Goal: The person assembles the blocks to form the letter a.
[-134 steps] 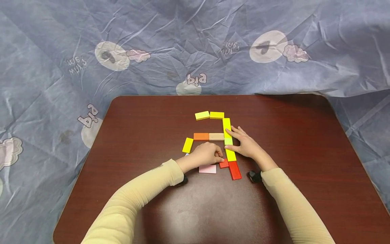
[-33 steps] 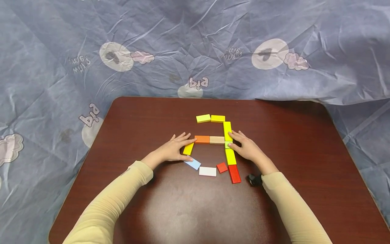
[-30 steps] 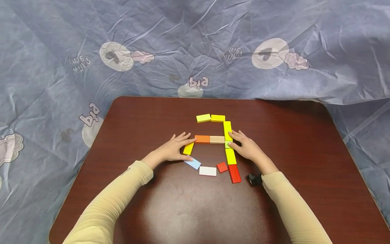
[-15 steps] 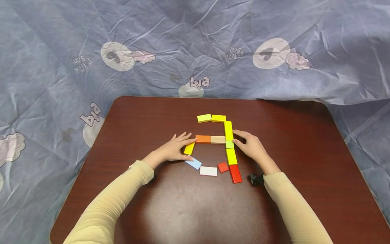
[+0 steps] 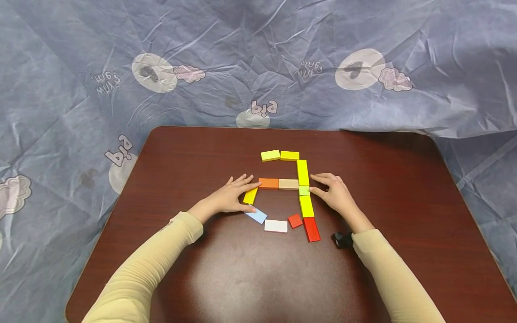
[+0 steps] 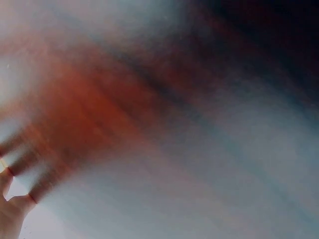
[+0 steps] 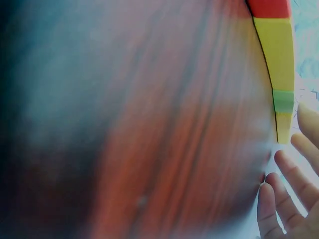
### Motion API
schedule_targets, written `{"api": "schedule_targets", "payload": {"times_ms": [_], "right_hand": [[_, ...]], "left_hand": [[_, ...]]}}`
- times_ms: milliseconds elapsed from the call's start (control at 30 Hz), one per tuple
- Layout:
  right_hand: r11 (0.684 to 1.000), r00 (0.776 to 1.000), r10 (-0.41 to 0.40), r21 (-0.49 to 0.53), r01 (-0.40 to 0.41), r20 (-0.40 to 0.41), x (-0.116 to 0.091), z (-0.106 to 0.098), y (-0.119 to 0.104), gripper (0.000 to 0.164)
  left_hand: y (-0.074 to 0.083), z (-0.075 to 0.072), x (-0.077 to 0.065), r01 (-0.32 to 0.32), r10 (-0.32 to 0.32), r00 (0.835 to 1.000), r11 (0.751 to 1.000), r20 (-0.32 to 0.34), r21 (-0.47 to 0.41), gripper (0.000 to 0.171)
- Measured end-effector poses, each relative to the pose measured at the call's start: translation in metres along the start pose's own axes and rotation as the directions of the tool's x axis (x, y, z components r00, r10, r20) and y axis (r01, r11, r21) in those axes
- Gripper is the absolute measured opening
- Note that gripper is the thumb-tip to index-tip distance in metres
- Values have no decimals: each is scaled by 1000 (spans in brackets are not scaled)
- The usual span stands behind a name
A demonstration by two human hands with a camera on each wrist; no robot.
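In the head view, my left hand (image 5: 228, 197) spreads its fingers over the left side of a flat outline of wooden blocks. Its index fingertip lies at the end of the orange block (image 5: 268, 183), beside a tilted yellow block (image 5: 251, 196); the thumb touches the light blue block (image 5: 257, 215). My right hand (image 5: 336, 193) stays at the right of the column, thumb tip at the light green block (image 5: 304, 190) and fingers beside the upper yellow block (image 5: 302, 172). In the right wrist view, that hand's fingers (image 7: 295, 174) are extended, with nothing between them.
A beige block (image 5: 288, 184) joins orange to green. Below are another yellow block (image 5: 307, 207), a long red block (image 5: 312, 229), a small red block (image 5: 295, 220) and a whitish block (image 5: 276, 226). Two yellow blocks (image 5: 290, 156) top the outline on the brown table (image 5: 194, 157).
Since the oldest frame, my left hand has gone from the small red block to the left side, and that block sits turned. Lately my right hand has slid right, off the yellow column.
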State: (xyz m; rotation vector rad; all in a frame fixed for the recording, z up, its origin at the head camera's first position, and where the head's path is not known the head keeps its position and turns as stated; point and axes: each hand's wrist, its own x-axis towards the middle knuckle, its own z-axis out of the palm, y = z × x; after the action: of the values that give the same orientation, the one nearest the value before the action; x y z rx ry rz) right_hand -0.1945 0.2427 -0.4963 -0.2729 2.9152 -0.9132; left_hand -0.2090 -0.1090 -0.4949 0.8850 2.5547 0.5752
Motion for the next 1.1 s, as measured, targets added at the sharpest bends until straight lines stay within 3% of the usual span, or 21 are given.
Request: {"api": "schedule_targets", "payload": {"times_ms": [667,800,900,1100], "right_hand": [[1000,1000,11,-8,-11,-8,2,4,-7,52],[999,999,37,9,-36,-40,-9,2,-17,37],[998,998,57,7,-57,-15,-21,2,-28,29],[991,989,134,-11,-134,54,-37,6,-44,34]], "left_hand": [[0,2,0,-1,1,1000,1000,-12,4,89],[-1,2,-1,9,-9,1000,1000,-4,4,90],[-1,1,-1,12,-12,1000,1000,1,5,89],[-1,0,-1,11,-11,1000,1000,-5,0,87]]}}
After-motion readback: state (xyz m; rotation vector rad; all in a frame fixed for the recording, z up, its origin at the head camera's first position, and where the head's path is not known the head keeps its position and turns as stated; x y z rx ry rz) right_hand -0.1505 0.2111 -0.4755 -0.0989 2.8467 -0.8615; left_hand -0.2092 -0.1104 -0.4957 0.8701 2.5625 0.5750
